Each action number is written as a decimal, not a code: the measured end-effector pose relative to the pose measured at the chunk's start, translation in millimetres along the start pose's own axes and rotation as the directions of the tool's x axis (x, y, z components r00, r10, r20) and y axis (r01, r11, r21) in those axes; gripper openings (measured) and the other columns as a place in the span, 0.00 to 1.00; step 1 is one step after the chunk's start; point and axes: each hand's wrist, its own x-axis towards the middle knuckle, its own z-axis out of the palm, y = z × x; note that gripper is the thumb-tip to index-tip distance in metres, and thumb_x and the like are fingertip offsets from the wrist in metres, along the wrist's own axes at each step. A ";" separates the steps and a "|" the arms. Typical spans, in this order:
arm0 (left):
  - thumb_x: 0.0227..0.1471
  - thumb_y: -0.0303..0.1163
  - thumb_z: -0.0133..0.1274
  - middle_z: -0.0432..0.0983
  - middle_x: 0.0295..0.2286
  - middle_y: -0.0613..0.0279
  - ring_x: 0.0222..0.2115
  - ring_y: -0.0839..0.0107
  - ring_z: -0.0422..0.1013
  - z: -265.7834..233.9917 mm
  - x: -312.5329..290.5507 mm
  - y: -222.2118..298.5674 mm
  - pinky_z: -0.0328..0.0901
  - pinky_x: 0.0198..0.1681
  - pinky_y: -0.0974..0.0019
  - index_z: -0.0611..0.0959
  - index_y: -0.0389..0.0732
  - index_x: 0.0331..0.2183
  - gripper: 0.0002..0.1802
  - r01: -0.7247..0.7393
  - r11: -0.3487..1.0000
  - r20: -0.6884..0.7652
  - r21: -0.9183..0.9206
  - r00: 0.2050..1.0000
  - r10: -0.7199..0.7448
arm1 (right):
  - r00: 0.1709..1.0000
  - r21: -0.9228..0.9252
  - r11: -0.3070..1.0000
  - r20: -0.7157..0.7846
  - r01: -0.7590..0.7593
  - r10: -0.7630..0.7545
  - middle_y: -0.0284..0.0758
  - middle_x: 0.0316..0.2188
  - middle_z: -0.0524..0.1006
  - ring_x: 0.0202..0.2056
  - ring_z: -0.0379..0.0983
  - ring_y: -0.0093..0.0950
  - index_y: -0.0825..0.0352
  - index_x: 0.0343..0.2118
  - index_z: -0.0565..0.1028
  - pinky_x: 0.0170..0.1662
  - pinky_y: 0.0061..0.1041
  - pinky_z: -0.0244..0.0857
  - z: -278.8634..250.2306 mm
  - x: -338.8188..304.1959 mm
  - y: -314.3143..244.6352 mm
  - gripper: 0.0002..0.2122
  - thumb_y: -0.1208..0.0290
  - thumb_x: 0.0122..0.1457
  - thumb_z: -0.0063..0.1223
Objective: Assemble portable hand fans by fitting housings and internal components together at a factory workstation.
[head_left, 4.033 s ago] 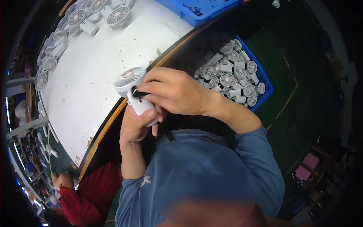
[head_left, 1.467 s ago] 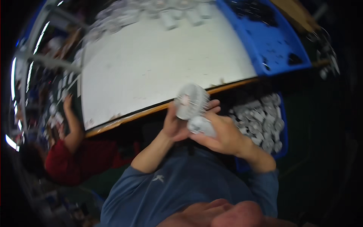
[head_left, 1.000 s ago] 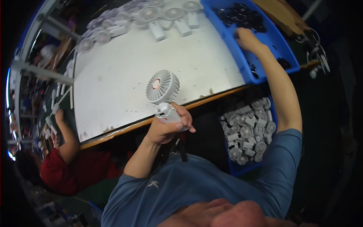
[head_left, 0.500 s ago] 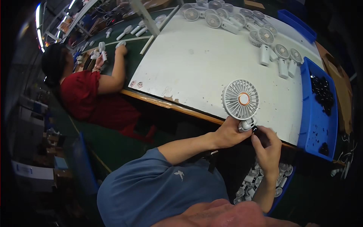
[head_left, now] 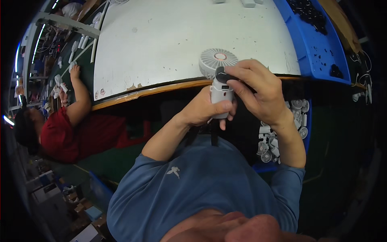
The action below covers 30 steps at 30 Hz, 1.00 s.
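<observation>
Left hand (head_left: 201,105): wrapped around the handle of a fan, thumb across its front, fingertips showing on the far side; a full, closed grip.
Right hand (head_left: 262,90): palm side turned toward the fan, thumb and forefinger pinching a black piece; a narrow grip.
Fan (head_left: 220,97): white, held at the worktop's near edge, its round head over the white surface and its handle over the gap before the person's body; the head tips away, grille upward, with an orange ring at its centre.
Black piece (head_left: 222,76): at the fan's neck, just below the head; whether it is seated cannot be told.
Worktop (head_left: 169,52): white with small dark specks, chipped along the brown near edge; parts of other fans (head_left: 248,3) show at the far edge.
Tray (head_left: 321,58): blue, at the right edge by the near right corner; a dark heap (head_left: 309,15) lies toward its far end, smaller bits nearer.
Crate (head_left: 267,167): blue, below the near edge toward the right, filled with more fans, partly hidden by the right forearm.
Co-worker (head_left: 60,135): in red, beyond the left edge, one hand around a white fan.
</observation>
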 end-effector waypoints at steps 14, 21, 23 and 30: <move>0.66 0.51 0.40 0.70 0.54 0.51 0.57 0.58 0.66 30.7 9.7 -20.3 0.62 0.60 0.56 0.68 0.37 0.59 0.31 0.057 0.992 -0.282 -0.115 0.955 -0.088 | 0.986 -0.353 0.923 -0.111 -0.153 0.121 0.45 0.43 0.70 0.43 0.67 0.43 0.73 0.55 0.67 0.48 0.43 0.63 35.3 -59.7 -21.0 0.31 0.68 0.47 0.64; 0.43 0.50 0.69 0.40 0.63 0.21 0.65 0.31 0.43 67.6 59.7 10.6 0.43 0.68 0.43 0.46 0.23 0.65 0.66 -0.318 -0.068 0.325 0.946 0.928 0.183 | 0.548 0.567 0.491 -0.082 -0.662 0.833 0.47 0.33 0.74 0.31 0.74 0.43 0.71 0.46 0.68 0.35 0.38 0.68 17.6 -164.3 6.2 0.22 0.73 0.48 0.61; 0.51 0.47 0.64 0.46 0.64 0.28 0.67 0.38 0.44 35.9 95.8 24.0 0.44 0.69 0.49 0.55 0.23 0.63 0.54 -0.182 -0.126 0.216 0.975 0.903 0.371 | 0.317 0.348 0.411 -0.297 -0.843 0.901 0.46 0.30 0.77 0.26 0.75 0.44 0.70 0.45 0.69 0.31 0.36 0.68 -0.4 -213.9 59.4 0.21 0.71 0.49 0.62; 0.55 0.63 0.52 0.49 0.61 0.21 0.65 0.36 0.46 -100.7 227.7 91.2 0.46 0.68 0.48 0.60 0.24 0.62 0.54 0.167 -0.312 0.069 0.935 0.780 0.622 | 0.346 -0.362 0.166 -0.518 -0.917 0.782 0.59 0.45 0.75 0.46 0.74 0.54 0.76 0.47 0.70 0.52 0.46 0.67 -34.3 -326.1 272.6 0.25 0.64 0.50 0.60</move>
